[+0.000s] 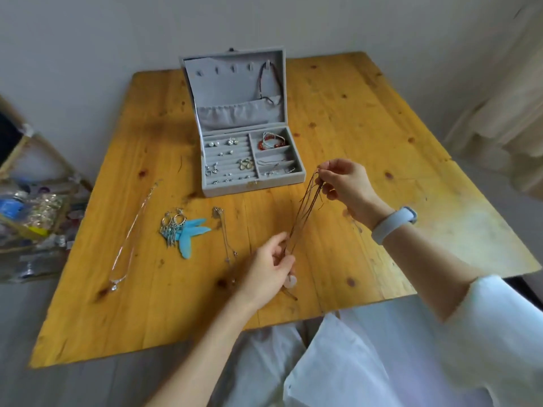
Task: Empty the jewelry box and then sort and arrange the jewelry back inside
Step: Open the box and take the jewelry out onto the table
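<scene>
While the right hand [342,183] pinches the top of a brown cord necklace [305,212] beside the box [249,160], the left hand [271,270] pinches its lower end, pale pendant [291,282] at the fingers. Cord hangs taut between them above the table [367,127]. Box open, lid up, earrings and bracelets inside. Left on table: silver chain [129,230], feather earrings [185,229], thin chain [226,239].

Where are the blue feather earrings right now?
The blue feather earrings lie on the wooden table, left of centre, in front of the open grey jewelry box, touching the silver dangle earrings.
</scene>
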